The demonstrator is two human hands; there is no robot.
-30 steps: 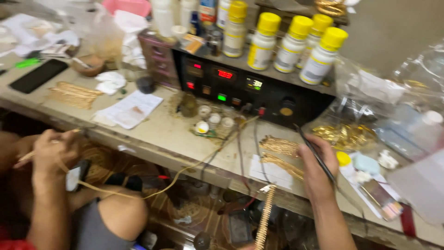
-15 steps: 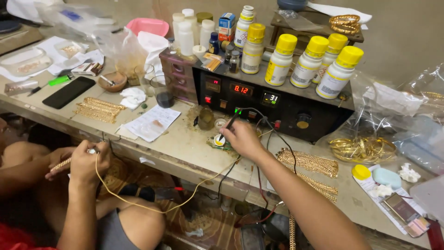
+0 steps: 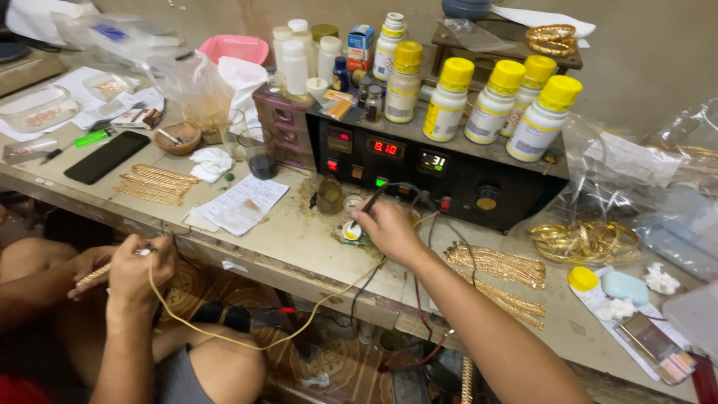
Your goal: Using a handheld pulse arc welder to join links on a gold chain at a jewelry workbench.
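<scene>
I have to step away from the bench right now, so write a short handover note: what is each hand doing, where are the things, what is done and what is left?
Left hand: closed around a gold chain piece and a yellow wire, held below the bench edge above the lap.
Right hand: holds a black pen-like probe, tip at the small white dish in front of the black control box, whose displays are lit.
Things: one pile of gold chains lies left by the phone, another pile right of the right forearm.
Done and left: cannot be told from this view which chains are treated.
</scene>
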